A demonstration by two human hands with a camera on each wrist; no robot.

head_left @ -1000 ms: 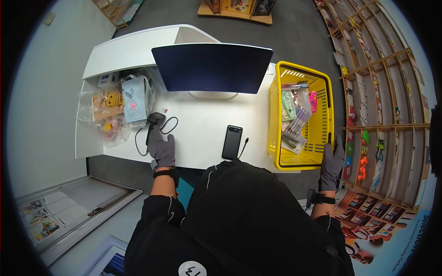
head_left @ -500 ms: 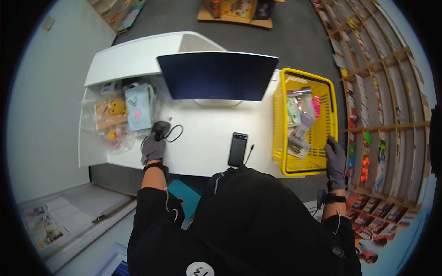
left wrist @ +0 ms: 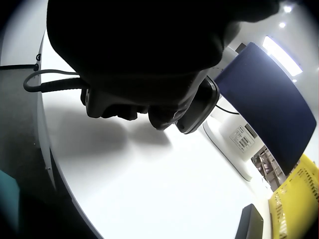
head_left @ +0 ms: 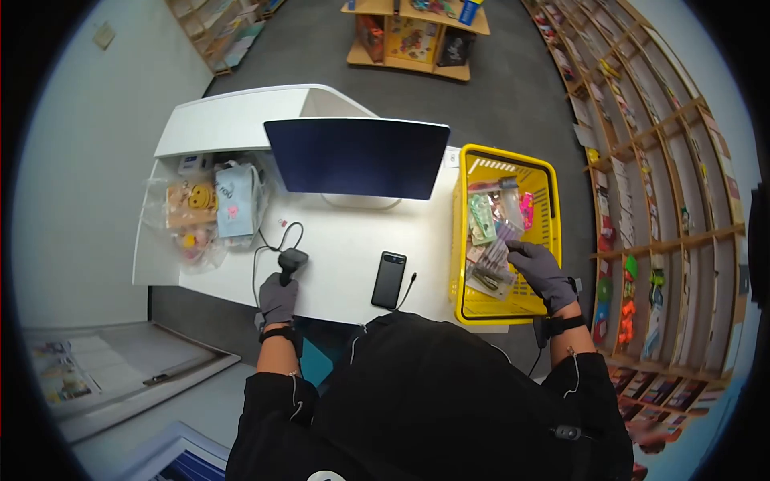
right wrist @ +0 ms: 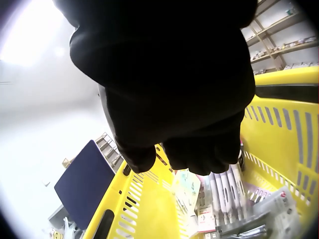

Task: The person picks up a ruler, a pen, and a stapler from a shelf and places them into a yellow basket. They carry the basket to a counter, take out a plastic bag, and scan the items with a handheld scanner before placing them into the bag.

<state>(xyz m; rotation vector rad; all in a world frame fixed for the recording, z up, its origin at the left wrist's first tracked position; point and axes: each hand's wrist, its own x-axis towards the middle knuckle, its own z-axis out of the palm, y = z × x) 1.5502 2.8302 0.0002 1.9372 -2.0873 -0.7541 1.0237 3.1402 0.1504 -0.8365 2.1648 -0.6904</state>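
Note:
My gloved left hand (head_left: 278, 301) grips the handle of a black barcode scanner (head_left: 293, 258) above the white desk's left part. In the left wrist view, its cable (left wrist: 60, 85) trails from the handle. My gloved right hand (head_left: 543, 272) is inside the yellow basket (head_left: 458, 264), fingers loosely bent and nothing in them. Its fingertips point at a clear pack of pens (right wrist: 227, 191), right over it in the right wrist view. Around that pack lie a green packet (head_left: 481, 218), a pink item (head_left: 526, 210) and a clear packet with a dark metallic item (head_left: 488, 278).
A monitor (head_left: 357, 158) stands at the back of the desk. Between the hands lies a black phone-like device (head_left: 389, 279) beside a short cable (head_left: 411, 283). Plastic bags (head_left: 192, 200) with goods fill the left side. Shelves (head_left: 642, 192) line the right wall.
My right hand has left the basket's right rim and moved left into the basket, over the packets. The left hand has picked up the scanner from the desk and turned it.

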